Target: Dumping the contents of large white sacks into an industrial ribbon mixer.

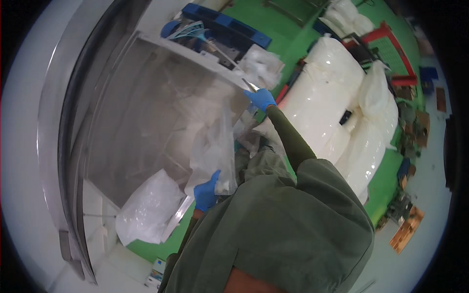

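Note:
My left hand [206, 191], in a blue glove, is closed on the edge of a clear plastic bag [215, 146]. The bag hangs in folds over the near side of a wide grey metal surface [141, 112] and against my green apron. My right hand [262, 99], gloved in blue too, grips a short, silvery pointed tool [251, 86] beside that surface's far right corner. Its exact kind cannot be made out. Filled white plastic bags [322, 93] stand to the right of my right forearm.
A puffed white plastic bag [149, 207] hangs at the surface's near left corner. Beyond its far edge are a blue pallet [227, 24], a pale blue long-handled tool [190, 31] and crumpled clear plastic [261, 63]. A curved metal rim [46, 122] rises at left; a red crate [391, 49] is far right.

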A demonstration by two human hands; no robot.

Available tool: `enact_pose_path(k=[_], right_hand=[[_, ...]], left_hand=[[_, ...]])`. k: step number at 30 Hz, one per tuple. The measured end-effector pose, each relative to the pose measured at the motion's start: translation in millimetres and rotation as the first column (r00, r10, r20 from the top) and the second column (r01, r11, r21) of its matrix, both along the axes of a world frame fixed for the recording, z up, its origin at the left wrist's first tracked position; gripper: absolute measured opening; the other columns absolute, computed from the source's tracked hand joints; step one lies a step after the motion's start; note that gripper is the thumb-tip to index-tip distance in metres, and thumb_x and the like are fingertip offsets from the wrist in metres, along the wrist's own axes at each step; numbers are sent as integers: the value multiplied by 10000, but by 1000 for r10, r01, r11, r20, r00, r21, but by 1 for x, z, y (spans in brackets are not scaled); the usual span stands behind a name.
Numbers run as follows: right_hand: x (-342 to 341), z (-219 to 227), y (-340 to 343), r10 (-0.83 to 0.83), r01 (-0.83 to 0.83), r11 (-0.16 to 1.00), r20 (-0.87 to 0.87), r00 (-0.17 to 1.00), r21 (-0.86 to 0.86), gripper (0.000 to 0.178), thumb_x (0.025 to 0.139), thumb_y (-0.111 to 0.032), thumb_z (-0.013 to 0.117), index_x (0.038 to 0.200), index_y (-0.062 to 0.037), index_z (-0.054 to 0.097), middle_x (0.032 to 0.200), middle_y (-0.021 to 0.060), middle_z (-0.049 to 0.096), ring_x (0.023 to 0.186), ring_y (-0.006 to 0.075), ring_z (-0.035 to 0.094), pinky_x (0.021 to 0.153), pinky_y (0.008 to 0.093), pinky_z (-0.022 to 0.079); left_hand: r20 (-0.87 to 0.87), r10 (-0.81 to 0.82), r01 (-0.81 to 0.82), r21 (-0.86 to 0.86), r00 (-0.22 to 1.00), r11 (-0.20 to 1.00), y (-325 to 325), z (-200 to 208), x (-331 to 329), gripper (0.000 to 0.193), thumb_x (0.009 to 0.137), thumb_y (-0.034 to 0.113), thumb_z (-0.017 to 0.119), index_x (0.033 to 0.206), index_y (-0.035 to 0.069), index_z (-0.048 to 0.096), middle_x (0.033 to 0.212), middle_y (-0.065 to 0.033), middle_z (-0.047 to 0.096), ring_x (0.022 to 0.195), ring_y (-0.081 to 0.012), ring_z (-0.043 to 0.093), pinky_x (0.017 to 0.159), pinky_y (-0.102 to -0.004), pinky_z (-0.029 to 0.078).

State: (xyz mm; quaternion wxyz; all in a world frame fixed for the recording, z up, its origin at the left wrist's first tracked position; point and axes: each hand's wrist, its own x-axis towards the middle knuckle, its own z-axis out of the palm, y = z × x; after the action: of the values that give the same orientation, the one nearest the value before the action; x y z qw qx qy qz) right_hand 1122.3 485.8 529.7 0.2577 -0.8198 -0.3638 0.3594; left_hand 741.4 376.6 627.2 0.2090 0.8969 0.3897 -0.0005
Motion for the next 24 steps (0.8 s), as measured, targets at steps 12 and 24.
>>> enact_pose_path(k=[12,24], right_hand=[[-179,-71,121,255,-261,964,103,961,42,344,761,-328,541,829,-7,644,838,206,619,830,367,590,730,422,466],[-142,55,55,407,-377,909,-189,894,177,504,766,-486,577,753,15,633,619,144,584,560,256,573,555,377,441]], left_hand=[[137,495,-500,1,858,866,15,26,-90,467,769,184,561,1226,111,497,752,-113,626,564,-216,581,519,-337,426],[-103,377,-369,88,921,925,-4,45,-44,519,747,103,521,1262,142,473,536,-83,517,439,-225,490,455,-362,390]])
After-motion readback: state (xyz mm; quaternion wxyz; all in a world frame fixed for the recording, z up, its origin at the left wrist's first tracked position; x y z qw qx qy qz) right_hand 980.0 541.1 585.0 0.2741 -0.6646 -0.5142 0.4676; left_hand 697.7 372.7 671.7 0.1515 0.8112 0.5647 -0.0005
